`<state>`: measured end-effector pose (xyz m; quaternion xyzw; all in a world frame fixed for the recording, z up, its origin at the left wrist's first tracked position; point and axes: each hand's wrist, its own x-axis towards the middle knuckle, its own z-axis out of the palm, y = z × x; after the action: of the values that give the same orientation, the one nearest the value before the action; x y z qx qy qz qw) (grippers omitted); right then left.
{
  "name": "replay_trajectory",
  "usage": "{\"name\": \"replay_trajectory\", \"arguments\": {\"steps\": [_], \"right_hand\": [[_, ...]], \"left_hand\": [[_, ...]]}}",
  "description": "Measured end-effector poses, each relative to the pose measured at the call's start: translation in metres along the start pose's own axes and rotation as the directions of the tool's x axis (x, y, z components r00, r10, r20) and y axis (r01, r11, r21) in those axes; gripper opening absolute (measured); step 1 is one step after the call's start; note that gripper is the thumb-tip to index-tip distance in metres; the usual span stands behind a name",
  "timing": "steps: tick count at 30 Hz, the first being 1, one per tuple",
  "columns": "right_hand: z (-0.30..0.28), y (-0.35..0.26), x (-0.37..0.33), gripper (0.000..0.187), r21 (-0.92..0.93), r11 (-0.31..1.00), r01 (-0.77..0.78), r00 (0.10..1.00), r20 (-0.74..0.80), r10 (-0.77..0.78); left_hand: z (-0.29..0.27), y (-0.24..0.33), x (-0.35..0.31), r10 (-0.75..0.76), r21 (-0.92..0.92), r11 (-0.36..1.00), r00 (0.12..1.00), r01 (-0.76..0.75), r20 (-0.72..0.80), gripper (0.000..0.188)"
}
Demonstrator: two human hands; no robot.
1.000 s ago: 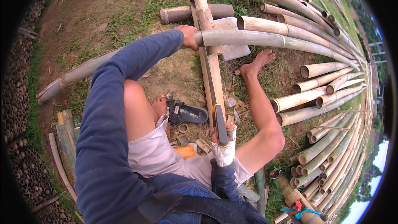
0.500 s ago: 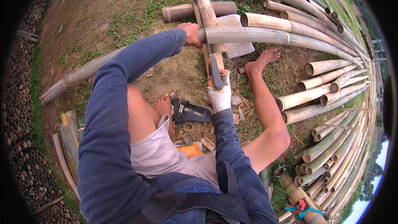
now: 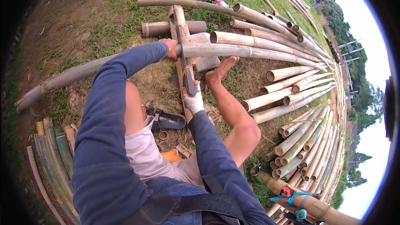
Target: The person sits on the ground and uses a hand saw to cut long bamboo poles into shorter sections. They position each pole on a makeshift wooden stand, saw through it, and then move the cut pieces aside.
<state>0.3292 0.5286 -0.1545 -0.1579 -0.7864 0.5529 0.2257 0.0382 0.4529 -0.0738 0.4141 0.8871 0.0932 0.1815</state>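
A long bamboo pole [image 3: 225, 50] runs across in front of me, over a bamboo support piece [image 3: 180, 19]. My left hand [image 3: 170, 49] is closed around the pole, just left of a hand saw's thin blade [image 3: 181, 37]. That blade crosses the pole and points away from me. In a white fingerless glove, my right hand [image 3: 193, 101] grips the saw by its dark handle [image 3: 189, 84], on the near side of the pole. How deep the blade sits in the bamboo I cannot tell. My left sleeve covers part of the pole.
A short thick bamboo piece [image 3: 151, 29] and a pale stone block [image 3: 207, 61] lie by the support. Many bamboo poles [image 3: 306, 141] are stacked on the right, with split lengths [image 3: 50, 154] at left. A black sandal [image 3: 171, 121] and offcuts lie between my legs.
The view has shifted, so the hands and pole appear further left and more sky shows at right. Both hands keep their grips on pole and saw.
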Motion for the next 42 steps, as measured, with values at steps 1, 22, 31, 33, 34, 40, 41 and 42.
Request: {"name": "replay_trajectory", "arguments": {"steps": [1, 22, 31, 33, 34, 40, 41, 42], "right_hand": [[-0.001, -0.002, -0.001, 0.038, 0.054, 0.998, -0.026, 1.000, 0.001, 0.026], [0.012, -0.005, -0.010, 0.037, -0.025, 0.978, -0.209, 0.977, -0.039, 0.208], [0.004, -0.041, -0.009, 0.033, 0.002, 0.999, -0.043, 0.987, -0.158, 0.043], [0.003, -0.044, -0.003, 0.034, 0.021, 1.000, -0.021, 0.990, -0.143, 0.023], [0.002, -0.045, 0.001, 0.033, -0.007, 0.993, -0.114, 0.988, -0.102, 0.112], [-0.002, -0.067, 0.014, 0.041, -0.049, 0.999, 0.000, 0.998, -0.059, -0.003], [-0.001, -0.070, 0.014, 0.039, -0.013, 1.000, -0.011, 0.996, -0.084, 0.010], [-0.003, -0.072, 0.013, 0.035, -0.030, 0.999, -0.034, 0.996, -0.086, 0.032]], "left_hand": [[0.001, -0.001, 0.000, 0.014, -0.014, 1.000, 1.000, -0.014, 0.008, 0.080], [-0.007, 0.010, -0.012, 0.010, -0.114, 0.993, 0.999, -0.014, -0.037, 0.085], [-0.011, 0.015, -0.020, -0.018, -0.101, 0.995, 1.000, 0.016, -0.019, 0.079], [-0.006, 0.012, -0.018, -0.021, -0.083, 0.996, 0.999, 0.018, -0.045, 0.077], [-0.003, 0.011, -0.016, -0.019, -0.092, 0.996, 1.000, 0.018, -0.010, 0.076], [0.006, 0.000, -0.007, -0.002, -0.082, 0.997, 1.000, 0.001, -0.019, 0.075], [0.007, 0.000, -0.006, -0.001, -0.066, 0.998, 0.999, -0.001, -0.034, 0.076], [0.008, 0.000, -0.006, 0.003, -0.052, 0.999, 1.000, -0.005, -0.028, 0.077]]}}
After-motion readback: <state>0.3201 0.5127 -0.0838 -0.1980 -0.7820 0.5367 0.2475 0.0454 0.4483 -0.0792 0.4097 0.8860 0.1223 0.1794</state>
